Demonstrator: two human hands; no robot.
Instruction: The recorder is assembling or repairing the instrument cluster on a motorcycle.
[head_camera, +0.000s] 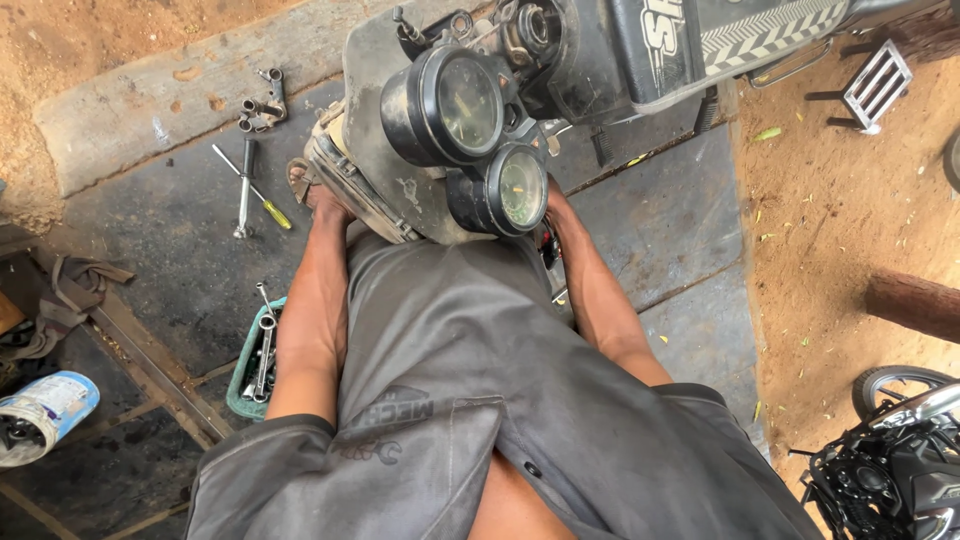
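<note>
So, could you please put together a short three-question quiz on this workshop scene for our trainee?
1. True or false: both hands reach under the motorcycle's gauge cluster.
2. What colour is the handle of the screwdriver on the ground?
3. The tray of spanners lies beside which arm: A left, B right?

Key: 1 true, the left hand partly shows and the right hand is mostly hidden; 2 yellow; 3 A.

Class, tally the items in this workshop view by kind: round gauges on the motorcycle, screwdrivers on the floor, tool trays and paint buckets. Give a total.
Round gauges: 2
Yellow-handled screwdriver: 1
Green tool tray: 1
Tipped-over paint bucket: 1
Total: 5
</note>
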